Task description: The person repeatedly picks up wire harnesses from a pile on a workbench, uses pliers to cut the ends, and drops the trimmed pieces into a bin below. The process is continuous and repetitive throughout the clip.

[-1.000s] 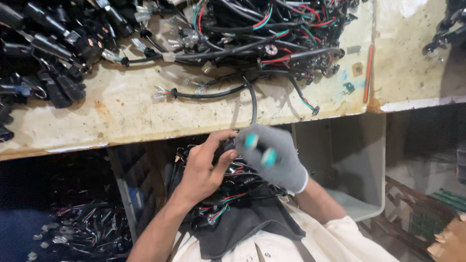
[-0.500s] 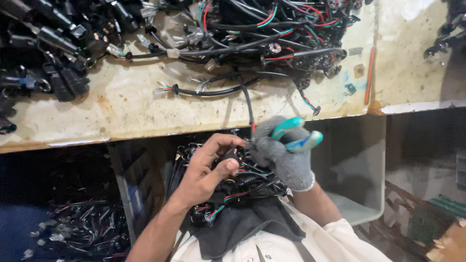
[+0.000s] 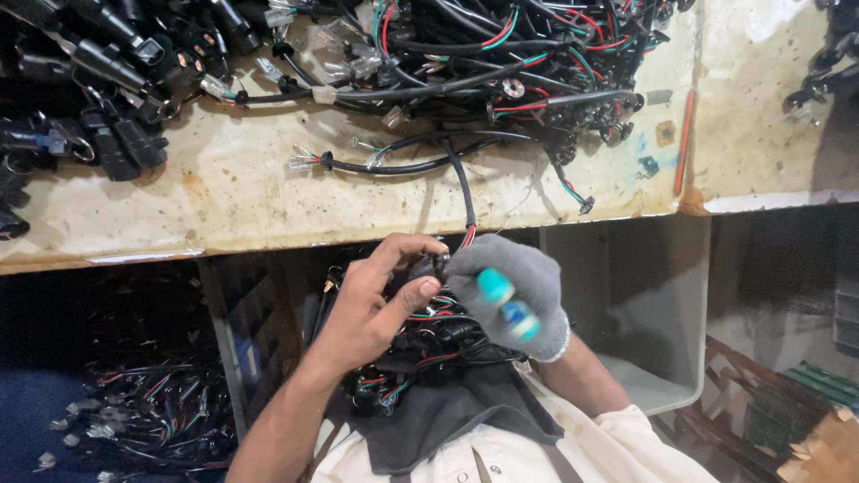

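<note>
Two hands work close together just below the front edge of the workbench (image 3: 268, 206). The left hand (image 3: 376, 304) is bare; its thumb and forefinger are curled and pinch the end of a black sheathed cable (image 3: 461, 192) where red and green wires emerge. The right hand (image 3: 510, 295) wears a grey knit glove and is clenched around the teal handles of a small hand tool (image 3: 503, 302); the handles are blurred, and the tool's working end is hidden behind the fingers, so its kind cannot be told. The two hands touch at the cable end.

The black sheathed cable runs up from the hands, over the bench edge, and curves left across the worn cream surface, where it ends in short bare wire tips. Directly beneath the hands, on the person's lap, lies a bundle of wire harnesses (image 3: 429, 344) in black, red and green, resting on a dark cloth (image 3: 447, 411) over a cream shirt.

Farther out, the rear of the bench carries a dense tangle of black cables (image 3: 501, 54) with red and green leads and small connectors. A heap of black plugs (image 3: 80, 98) occupies the left rear corner. A thin orange rod (image 3: 684, 148) lies near the right edge of the bench top.

Below the bench, a grey plastic bin (image 3: 644, 313) stands to the right of the gloved hand. At lower left, more loose wire harnesses (image 3: 143, 411) lie in shadow on the floor
</note>
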{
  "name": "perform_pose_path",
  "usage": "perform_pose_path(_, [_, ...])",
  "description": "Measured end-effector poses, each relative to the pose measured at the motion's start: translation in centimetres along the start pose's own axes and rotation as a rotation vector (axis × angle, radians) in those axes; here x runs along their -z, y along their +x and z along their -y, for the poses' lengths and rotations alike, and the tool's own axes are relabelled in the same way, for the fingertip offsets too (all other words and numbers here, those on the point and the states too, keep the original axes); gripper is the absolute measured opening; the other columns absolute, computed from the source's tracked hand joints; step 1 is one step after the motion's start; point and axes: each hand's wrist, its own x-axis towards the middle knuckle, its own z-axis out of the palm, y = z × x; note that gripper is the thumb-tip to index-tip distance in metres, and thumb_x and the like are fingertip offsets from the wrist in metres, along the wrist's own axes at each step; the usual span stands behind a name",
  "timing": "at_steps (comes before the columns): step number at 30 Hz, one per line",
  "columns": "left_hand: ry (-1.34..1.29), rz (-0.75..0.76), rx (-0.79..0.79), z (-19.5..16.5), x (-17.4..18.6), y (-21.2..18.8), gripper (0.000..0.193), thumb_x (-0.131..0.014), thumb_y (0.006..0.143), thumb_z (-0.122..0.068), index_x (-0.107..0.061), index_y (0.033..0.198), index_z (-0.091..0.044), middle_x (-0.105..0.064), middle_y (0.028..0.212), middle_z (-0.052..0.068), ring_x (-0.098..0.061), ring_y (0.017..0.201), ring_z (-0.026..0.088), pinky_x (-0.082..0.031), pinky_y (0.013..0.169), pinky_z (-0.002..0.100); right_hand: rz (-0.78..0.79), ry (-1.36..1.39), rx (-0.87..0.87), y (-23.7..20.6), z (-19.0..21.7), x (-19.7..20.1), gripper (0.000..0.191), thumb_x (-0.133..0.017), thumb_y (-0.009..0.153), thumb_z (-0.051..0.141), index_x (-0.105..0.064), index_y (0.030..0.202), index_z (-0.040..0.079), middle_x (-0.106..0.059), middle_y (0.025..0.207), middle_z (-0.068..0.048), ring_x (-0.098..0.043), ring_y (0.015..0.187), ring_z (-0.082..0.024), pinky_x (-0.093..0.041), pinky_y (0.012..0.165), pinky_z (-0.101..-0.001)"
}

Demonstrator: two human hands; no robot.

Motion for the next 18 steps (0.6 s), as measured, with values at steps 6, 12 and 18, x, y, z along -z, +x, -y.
perform_pose_path(6, [0.174,-0.013,-0.207,-0.8,0.4,1.3,0.048,-0.071,0.095,-0.02,-0.058,0.139,-0.008,-0.074,0.111,0.009,-0.073,0.088,0.015,-0.057,0.08,0.031,-0.172,0.62,-0.385,0.4,0.3,0.7,0.011,-0.066,0.097,0.01,-0.069,0.092,0.001,-0.067,0.076,-0.006,-0.063,0.065,-0.014,-0.05,0.058,-0.028])
perform_pose_path(12, [0.439,-0.008,-0.433,-4.9,0.1,5.4,0.037,-0.077,0.088,-0.029,-0.07,0.118,-0.007,-0.072,0.092,0.011,-0.068,0.077,0.023,-0.054,0.069,0.035,-0.032,0.106,-0.029,0.5,2.7,2.4,0.006,-0.066,0.093,0.009,-0.069,0.095,0.005,-0.07,0.087,-0.008,-0.069,0.077,-0.02,-0.055,0.069,-0.0317])
perform_pose_path(18, [-0.488,-0.301,-0.457,-6.7,3.3,-0.1,0.053,-0.058,0.106,-0.044,-0.075,0.084,0.001,-0.077,0.08,0.012,-0.071,0.068,0.024,-0.058,0.065,0.039,-0.269,-0.519,0.221,6.0,1.0,2.3,0.052,-0.075,0.065,0.007,-0.062,0.116,0.0,-0.063,0.113,-0.019,-0.066,0.095,-0.04,-0.056,0.078,-0.0415])
